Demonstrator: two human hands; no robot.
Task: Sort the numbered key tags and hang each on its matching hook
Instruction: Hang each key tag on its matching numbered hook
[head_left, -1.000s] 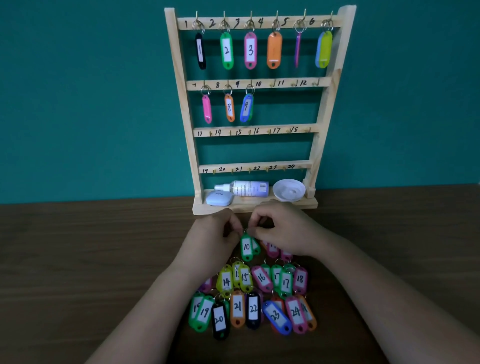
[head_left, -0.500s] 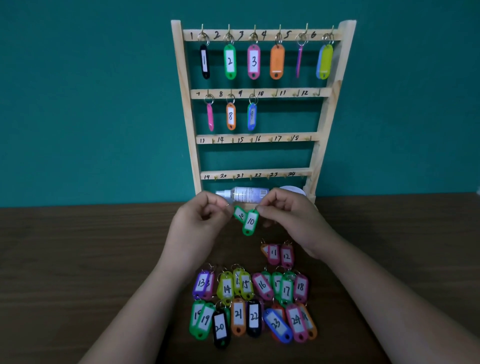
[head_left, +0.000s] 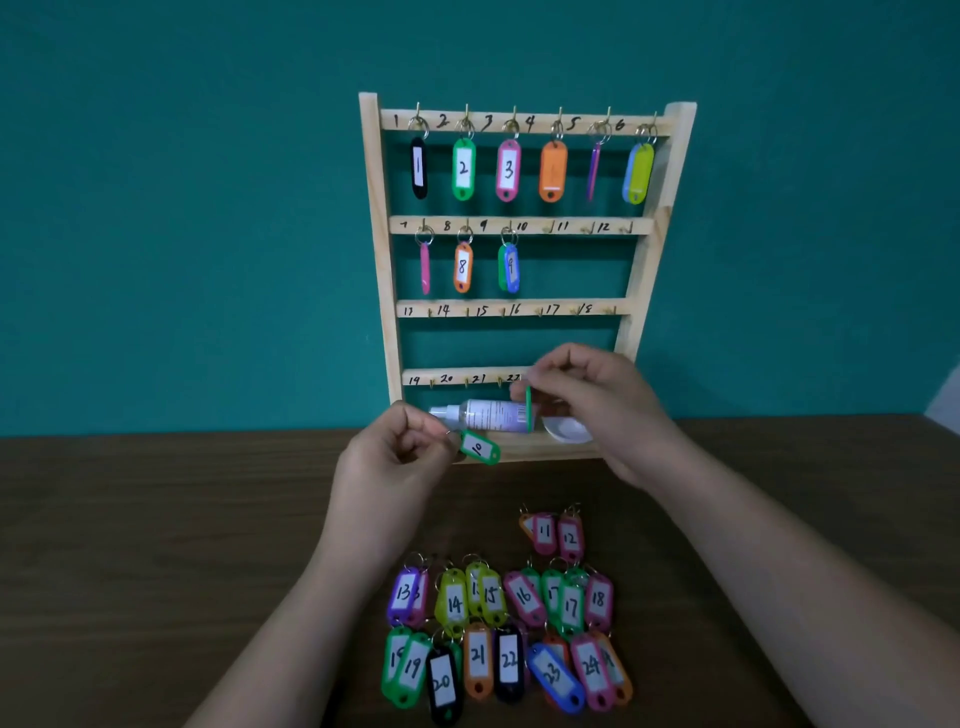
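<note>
Green tag 10 (head_left: 480, 448) is up in the air just in front of the rack's base, tilted, number facing the camera. The left hand (head_left: 395, 462) pinches it at its ring end between thumb and fingertips, other fingers curled. A 2nd green tag (head_left: 529, 413) hangs edge-on a little higher and to the right, so its number is unreadable; the right hand (head_left: 597, 400) pinches its top, fingers curled round. The 2 tags are near each other but apart. Wooden rack (head_left: 374, 260) stands at the back of the table (head_left: 156, 519) against a teal wall, with 4 rails marked 1–24. Tags hang on the top rail at 1–6 and on the 2nd rail at 7–9; hook 10 (head_left: 548, 227) is bare. On the rack's base lie a clear bottle (head_left: 488, 414) on its side and a white dish (head_left: 566, 430), partly behind the hands. On the table nearer the camera: tag 11 (head_left: 544, 531) and tag 12 (head_left: 570, 539) side by side, then a row of 13–18, then a row of 19–24 – many doubled up, overlapping.
</note>
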